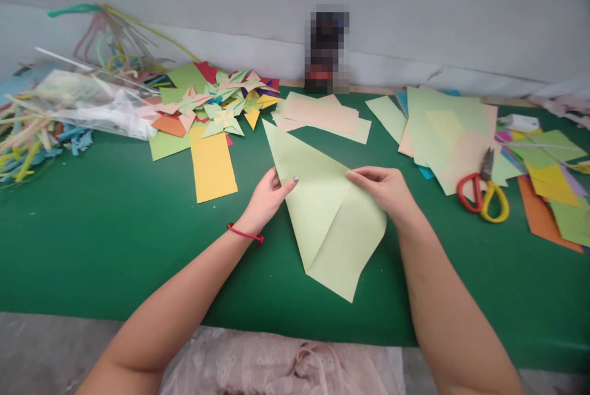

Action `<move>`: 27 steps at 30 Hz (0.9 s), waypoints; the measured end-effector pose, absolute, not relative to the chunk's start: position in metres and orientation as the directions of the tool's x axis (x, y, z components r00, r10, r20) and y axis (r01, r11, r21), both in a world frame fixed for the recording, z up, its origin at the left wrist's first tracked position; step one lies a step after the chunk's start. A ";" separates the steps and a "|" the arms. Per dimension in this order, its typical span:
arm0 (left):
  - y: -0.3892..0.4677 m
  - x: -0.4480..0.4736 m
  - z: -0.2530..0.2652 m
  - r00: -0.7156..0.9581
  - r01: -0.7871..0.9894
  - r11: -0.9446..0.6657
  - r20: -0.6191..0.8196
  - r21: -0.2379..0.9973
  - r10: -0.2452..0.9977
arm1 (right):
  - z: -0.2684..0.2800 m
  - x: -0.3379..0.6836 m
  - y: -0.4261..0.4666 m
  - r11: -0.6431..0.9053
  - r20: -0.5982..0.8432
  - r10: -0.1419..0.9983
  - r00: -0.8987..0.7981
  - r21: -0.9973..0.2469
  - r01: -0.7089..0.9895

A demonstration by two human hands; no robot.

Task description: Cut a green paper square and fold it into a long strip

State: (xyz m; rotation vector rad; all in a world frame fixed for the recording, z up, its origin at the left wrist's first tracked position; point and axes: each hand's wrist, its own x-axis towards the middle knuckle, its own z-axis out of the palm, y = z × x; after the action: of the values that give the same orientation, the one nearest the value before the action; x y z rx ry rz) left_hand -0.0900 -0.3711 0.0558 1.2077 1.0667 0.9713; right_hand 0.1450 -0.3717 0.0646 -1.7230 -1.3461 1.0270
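Note:
A sheet of pale green paper (318, 211), partly folded over with a slanting crease, is held above the green table in front of me. My left hand (270, 198) pinches its left edge, thumb on top and the other fingers behind the sheet. At the upper right edge my right hand (382, 189) grips the paper between thumb and fingers. The sheet's lower right side bends in a curve, and one corner points down towards me. Part of the right hand's fingers is hidden by the hand itself.
Scissors (483, 195) with red and yellow handles lie right, by stacked paper sheets (437, 137) and coloured scraps (553, 180). Folded paper stars (225, 115) and a yellow sheet (214, 164) lie left of centre. Thin coloured strips (32, 131) heap far left. A pixelated object (326, 51) stands behind.

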 end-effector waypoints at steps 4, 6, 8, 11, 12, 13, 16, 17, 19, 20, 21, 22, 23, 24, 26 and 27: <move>-0.372 -0.090 0.054 0.238 -0.042 0.128 -0.114 0.991 0.965 | 0.064 0.144 -0.372 -0.203 -0.156 0.977 0.143 -0.882 0.425; -0.373 -0.090 0.052 0.255 -0.067 0.140 -0.119 0.988 0.960 | 0.064 0.143 -0.372 -0.201 -0.156 0.978 0.139 -0.886 0.418; -0.374 -0.090 0.050 0.279 -0.090 0.166 -0.135 0.982 0.951 | 0.065 0.143 -0.373 -0.195 -0.153 0.979 0.133 -0.892 0.407; -0.374 -0.091 0.048 0.284 -0.094 0.232 -0.198 0.968 0.938 | 0.066 0.142 -0.373 -0.194 -0.154 0.980 0.130 -0.896 0.400; -0.374 -0.091 0.048 0.280 -0.088 0.252 -0.219 0.964 0.935 | 0.066 0.142 -0.373 -0.196 -0.155 0.979 0.132 -0.894 0.402; -0.374 -0.092 0.048 0.277 -0.082 0.266 -0.235 0.960 0.932 | 0.066 0.142 -0.373 -0.197 -0.156 0.979 0.133 -0.893 0.405; -0.374 -0.093 0.049 0.275 -0.068 0.280 -0.252 0.958 0.928 | 0.065 0.142 -0.373 -0.196 -0.154 0.979 0.135 -0.891 0.409; -0.374 -0.093 0.050 0.273 -0.065 0.278 -0.251 0.958 0.929 | 0.065 0.143 -0.373 -0.195 -0.151 0.979 0.137 -0.892 0.409; -0.374 -0.093 0.050 0.269 -0.058 0.278 -0.253 0.959 0.929 | 0.064 0.142 -0.373 -0.192 -0.147 0.979 0.138 -0.894 0.405; -0.374 -0.093 0.051 0.267 -0.054 0.278 -0.254 0.959 0.929 | 0.064 0.142 -0.373 -0.190 -0.147 0.980 0.137 -0.896 0.402; -0.374 -0.093 0.050 0.266 -0.052 0.280 -0.257 0.959 0.929 | 0.064 0.142 -0.373 -0.190 -0.147 0.980 0.136 -0.896 0.400; -0.374 -0.093 0.050 0.263 -0.053 0.284 -0.261 0.958 0.929 | 0.064 0.142 -0.373 -0.190 -0.148 0.980 0.133 -0.896 0.401; -0.374 -0.093 0.050 0.255 -0.056 0.287 -0.264 0.956 0.930 | 0.064 0.142 -0.373 -0.190 -0.150 0.980 0.130 -0.895 0.403; -0.374 -0.094 0.049 0.244 -0.059 0.290 -0.268 0.955 0.932 | 0.064 0.142 -0.373 -0.191 -0.152 0.980 0.128 -0.894 0.405; -0.373 -0.094 0.048 0.217 -0.062 0.297 -0.277 0.953 0.936 | 0.064 0.141 -0.373 -0.195 -0.156 0.980 0.128 -0.890 0.412; -0.373 -0.094 0.048 0.204 -0.060 0.299 -0.282 0.952 0.938 | 0.064 0.141 -0.373 -0.197 -0.158 0.979 0.128 -0.889 0.413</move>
State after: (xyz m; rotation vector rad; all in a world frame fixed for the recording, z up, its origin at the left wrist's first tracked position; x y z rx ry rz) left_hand -0.0942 -0.3732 0.0480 1.0135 1.1297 0.8951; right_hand 0.1413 -0.3730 0.0641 -1.7127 -1.3582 1.0336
